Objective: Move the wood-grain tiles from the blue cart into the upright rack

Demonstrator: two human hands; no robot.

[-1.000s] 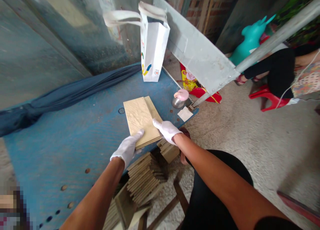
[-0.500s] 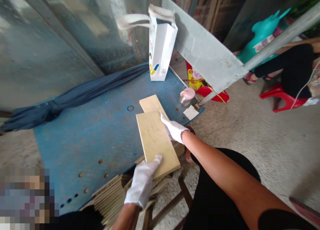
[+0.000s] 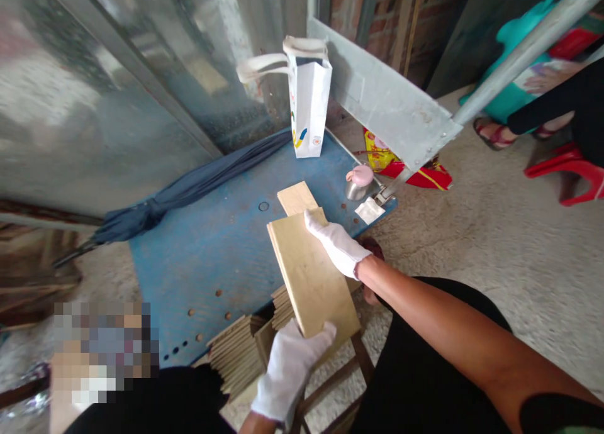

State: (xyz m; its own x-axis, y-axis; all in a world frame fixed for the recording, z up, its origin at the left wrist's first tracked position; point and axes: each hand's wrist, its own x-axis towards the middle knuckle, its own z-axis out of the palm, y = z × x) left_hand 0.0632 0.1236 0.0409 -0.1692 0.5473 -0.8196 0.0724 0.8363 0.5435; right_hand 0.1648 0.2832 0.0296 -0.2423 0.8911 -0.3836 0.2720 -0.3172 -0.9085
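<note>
Both my hands wear white gloves and hold a small stack of flat, pale wooden boards [image 3: 314,270], tilted over the near edge of the blue table [image 3: 198,251]. My left hand [image 3: 292,365] is closed on the lower end, its thumb on the top face. At the upper right, my right hand [image 3: 337,242] grips the side edge with its thumb on top; its other fingers are hidden underneath. Just beyond, another pale board [image 3: 297,197] lies on the table, partly covered by the held ones. Many thin boards [image 3: 238,355] are stacked below the table edge.
A white paper bag [image 3: 309,107] stands at the back of the table, near a folded dark umbrella [image 3: 202,182]. A pink-lidded metal cup [image 3: 358,182] and a white tissue [image 3: 369,211] sit at the right corner. A metal pole [image 3: 523,63] slants overhead; another person's sandalled foot [image 3: 495,132] is beyond.
The held boards have tilted, so their layered left edge shows more. My left hand has shifted around their lower end. The whole view has swung left.
</note>
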